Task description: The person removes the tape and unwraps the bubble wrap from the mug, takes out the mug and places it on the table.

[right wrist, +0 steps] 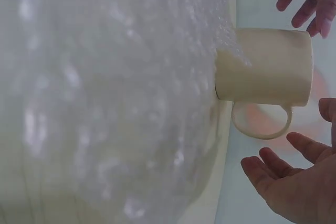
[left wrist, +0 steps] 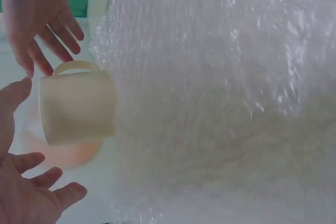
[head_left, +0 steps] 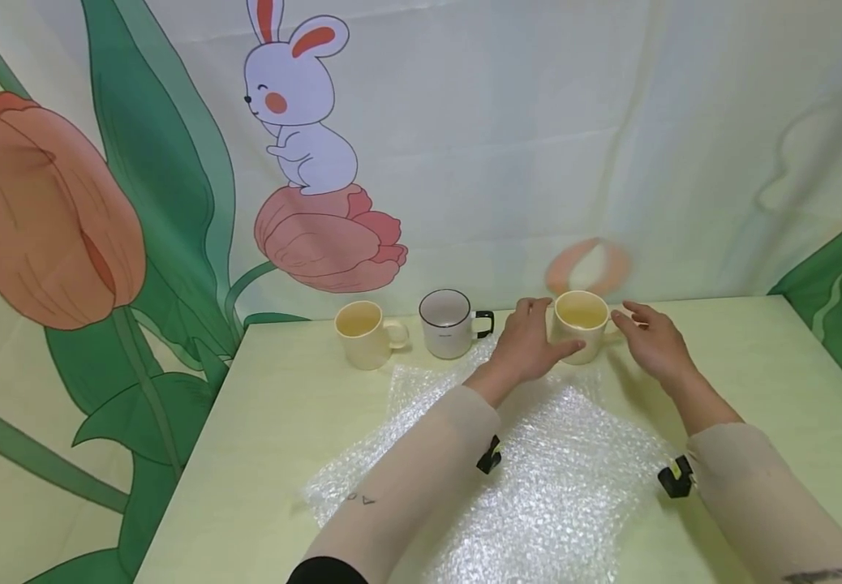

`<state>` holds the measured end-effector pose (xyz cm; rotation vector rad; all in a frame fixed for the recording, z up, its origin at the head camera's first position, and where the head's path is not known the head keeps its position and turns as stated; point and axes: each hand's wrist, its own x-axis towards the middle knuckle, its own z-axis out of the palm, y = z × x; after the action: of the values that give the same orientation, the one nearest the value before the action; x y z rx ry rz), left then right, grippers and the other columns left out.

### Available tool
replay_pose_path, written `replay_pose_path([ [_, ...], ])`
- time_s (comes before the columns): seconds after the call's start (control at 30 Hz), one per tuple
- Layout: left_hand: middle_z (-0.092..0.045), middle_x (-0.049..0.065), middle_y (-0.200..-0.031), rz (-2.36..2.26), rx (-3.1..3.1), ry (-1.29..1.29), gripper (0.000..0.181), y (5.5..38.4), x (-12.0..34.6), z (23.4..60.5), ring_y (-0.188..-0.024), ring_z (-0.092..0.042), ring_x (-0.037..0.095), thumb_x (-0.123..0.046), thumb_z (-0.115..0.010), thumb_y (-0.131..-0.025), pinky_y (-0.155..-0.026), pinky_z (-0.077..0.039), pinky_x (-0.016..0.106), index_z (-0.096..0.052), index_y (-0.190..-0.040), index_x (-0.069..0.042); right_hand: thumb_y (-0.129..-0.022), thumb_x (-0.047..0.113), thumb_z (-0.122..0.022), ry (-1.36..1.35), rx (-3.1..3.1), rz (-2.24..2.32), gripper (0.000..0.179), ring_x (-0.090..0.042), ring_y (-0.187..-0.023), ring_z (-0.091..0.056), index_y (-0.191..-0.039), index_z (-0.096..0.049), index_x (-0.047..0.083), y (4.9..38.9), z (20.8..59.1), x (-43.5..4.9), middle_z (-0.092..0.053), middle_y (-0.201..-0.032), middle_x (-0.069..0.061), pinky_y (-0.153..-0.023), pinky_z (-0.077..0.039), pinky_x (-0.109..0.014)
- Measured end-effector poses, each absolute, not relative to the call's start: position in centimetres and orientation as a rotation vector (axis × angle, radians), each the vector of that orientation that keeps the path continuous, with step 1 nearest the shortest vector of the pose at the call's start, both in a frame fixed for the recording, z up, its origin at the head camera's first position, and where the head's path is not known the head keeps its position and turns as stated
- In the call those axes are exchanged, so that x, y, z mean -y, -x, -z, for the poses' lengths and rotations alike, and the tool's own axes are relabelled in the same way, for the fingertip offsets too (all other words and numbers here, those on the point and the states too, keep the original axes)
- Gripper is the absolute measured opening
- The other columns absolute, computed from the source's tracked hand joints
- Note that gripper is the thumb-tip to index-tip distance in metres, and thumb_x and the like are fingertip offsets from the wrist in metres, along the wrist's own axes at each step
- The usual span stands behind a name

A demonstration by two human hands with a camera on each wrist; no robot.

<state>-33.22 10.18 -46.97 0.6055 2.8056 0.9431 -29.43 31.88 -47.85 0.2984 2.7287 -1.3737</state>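
Observation:
A pale yellow mug [head_left: 580,328] stands upright near the back of the table, between my two hands, its handle pointing right. My left hand [head_left: 532,345] is beside the mug's left side, fingers extended and thumb reaching across in front. On the handle side is my right hand [head_left: 658,345], its fingers spread apart. In the left wrist view a gap shows between the left fingers and the mug [left wrist: 79,107]. The right wrist view has the right fingertips close to the mug's handle [right wrist: 262,136]. Bubble wrap [head_left: 538,478] lies spread in front of the mug.
Left of my hands, a white mug [head_left: 446,332] with black rim and handle stands beside another pale yellow mug [head_left: 363,341]. A printed curtain [head_left: 479,146] with a rabbit and tulips hangs behind the light table [head_left: 238,462]. Black clips [head_left: 675,478] are at both sleeves.

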Motion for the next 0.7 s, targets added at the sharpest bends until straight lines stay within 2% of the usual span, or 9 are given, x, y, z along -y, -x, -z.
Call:
replay_pose_path([
  [0.2,-0.038,0.01,-0.162,-0.818,-2.883,-0.678,0.084,33.2,-9.2,46.2,-0.149,-0.042,0.028,-0.059,-0.063,-0.097,-0.117,-0.044,0.043,-0.035,-0.16,-0.011,-0.108,0.057,-0.036,-0.232,-2.793,1.323,0.077,-0.058,-0.15,-0.022,-0.164,-0.024,0.004,29.5,47.7,-31.9,-0.023,-0.164,-0.035,-0.116,-0.027,-0.074],
  [0.37,-0.032,0.01,-0.166,-0.745,-2.918,-0.718,0.081,33.2,-8.4,45.8,-0.156,-0.03,0.027,-0.06,-0.055,-0.101,-0.124,-0.036,0.042,-0.032,-0.162,-0.012,-0.108,0.054,-0.039,-0.181,-2.835,1.27,0.077,-0.057,-0.153,-0.017,-0.164,-0.024,0.003,29.6,47.4,-31.3,-0.019,-0.166,-0.035,-0.119,-0.019,-0.074],
  [0.7,-0.025,0.012,-0.17,-0.602,-2.959,-0.747,0.08,33.2,-6.9,45.3,-0.16,-0.018,0.039,-0.064,-0.046,-0.103,-0.128,-0.026,0.049,-0.029,-0.163,-0.014,-0.108,0.052,-0.041,-0.082,-2.894,1.196,0.077,-0.058,-0.151,-0.021,-0.163,-0.025,0.001,29.9,46.7,-30.3,-0.022,-0.164,-0.035,-0.118,-0.021,-0.075],
])
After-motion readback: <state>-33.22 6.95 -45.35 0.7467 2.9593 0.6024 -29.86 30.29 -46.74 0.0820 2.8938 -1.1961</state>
